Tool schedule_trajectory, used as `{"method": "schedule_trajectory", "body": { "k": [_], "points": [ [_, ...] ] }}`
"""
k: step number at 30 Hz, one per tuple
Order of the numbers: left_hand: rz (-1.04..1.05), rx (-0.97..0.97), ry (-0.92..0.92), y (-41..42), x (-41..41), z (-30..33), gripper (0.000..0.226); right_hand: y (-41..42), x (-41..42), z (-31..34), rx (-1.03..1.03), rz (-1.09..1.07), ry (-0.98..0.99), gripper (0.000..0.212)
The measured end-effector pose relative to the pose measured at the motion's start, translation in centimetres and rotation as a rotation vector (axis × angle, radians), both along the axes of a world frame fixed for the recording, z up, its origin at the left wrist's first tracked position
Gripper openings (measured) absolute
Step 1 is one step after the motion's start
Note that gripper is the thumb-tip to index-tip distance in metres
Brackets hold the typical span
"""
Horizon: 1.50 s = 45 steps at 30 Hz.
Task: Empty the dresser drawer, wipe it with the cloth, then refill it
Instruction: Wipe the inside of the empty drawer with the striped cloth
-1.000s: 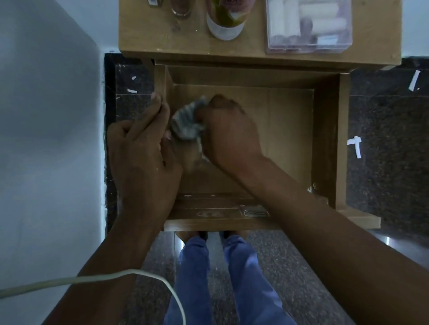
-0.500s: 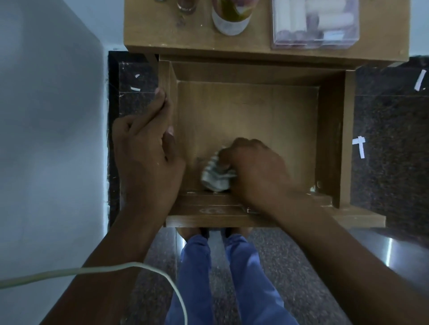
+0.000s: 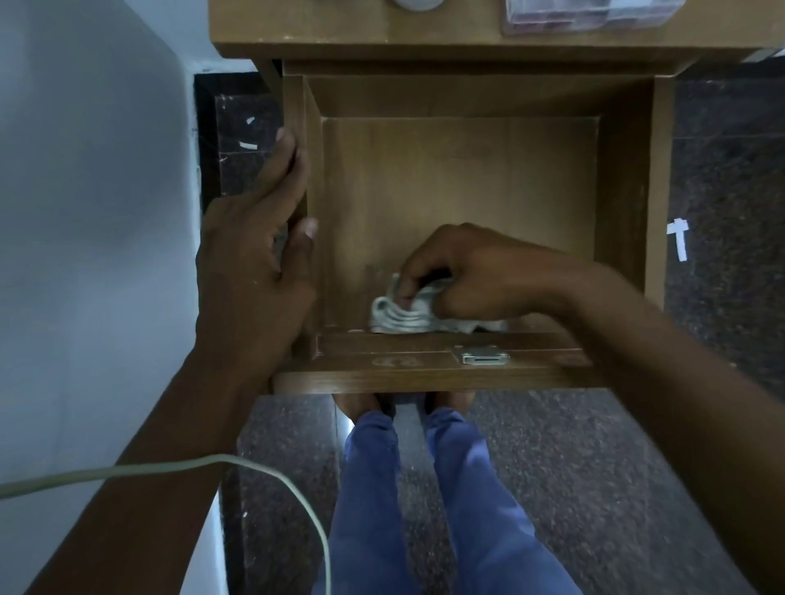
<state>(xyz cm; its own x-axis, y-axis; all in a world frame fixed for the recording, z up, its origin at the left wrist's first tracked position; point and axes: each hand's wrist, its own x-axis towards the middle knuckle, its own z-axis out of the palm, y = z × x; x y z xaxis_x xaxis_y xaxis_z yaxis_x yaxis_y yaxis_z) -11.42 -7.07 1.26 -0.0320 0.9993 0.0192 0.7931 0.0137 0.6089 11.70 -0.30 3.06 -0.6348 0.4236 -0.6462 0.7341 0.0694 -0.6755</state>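
The wooden dresser drawer is pulled out below me, and nothing lies in it but the cloth. My right hand presses a crumpled pale grey cloth onto the drawer floor near the front wall, left of centre. My left hand grips the drawer's left side wall, fingers outside and thumb over the rim. A metal lock plate sits on the top of the front panel.
The dresser top carries a clear plastic box and a round base of a bottle. A pale wall stands close on the left. Dark speckled floor surrounds the dresser. A light cable crosses my left arm.
My right hand dragged the cloth from the drawer's back left corner toward the front wall, then slightly right. My left hand stayed on the left side wall.
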Motion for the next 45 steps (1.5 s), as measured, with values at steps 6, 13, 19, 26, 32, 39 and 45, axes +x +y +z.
{"method": "schedule_trajectory", "body": {
  "k": [6,13,19,26,32,39,45],
  "points": [
    [0.009,-0.026,-0.042,0.0,0.1,0.1,0.057,0.3,3.0,1.7,-0.136,0.001,0.099,0.044],
    [0.007,-0.014,0.028,0.0,0.2,0.5,0.056,-2.0,-3.1,2.8,0.008,0.075,0.24,0.049],
    [0.02,-0.035,0.033,-0.1,0.2,0.4,0.057,0.5,0.6,4.6,-0.037,0.243,-0.005,0.043],
    [-0.008,0.024,0.024,-0.1,0.2,0.3,0.05,-0.9,-3.3,3.8,-0.026,0.2,0.185,0.047],
    [0.004,0.011,0.018,-0.1,0.1,0.3,0.054,-0.3,-1.4,3.7,0.102,0.265,-0.018,0.038],
    [-0.105,-0.061,0.26,-0.3,2.3,1.9,0.063,-0.1,6.3,4.7,-0.01,0.129,-0.167,0.049],
    [-0.508,-0.178,0.186,0.5,7.3,3.9,0.063,0.0,10.2,7.0,0.0,0.221,-0.264,0.041]
  ]
}}
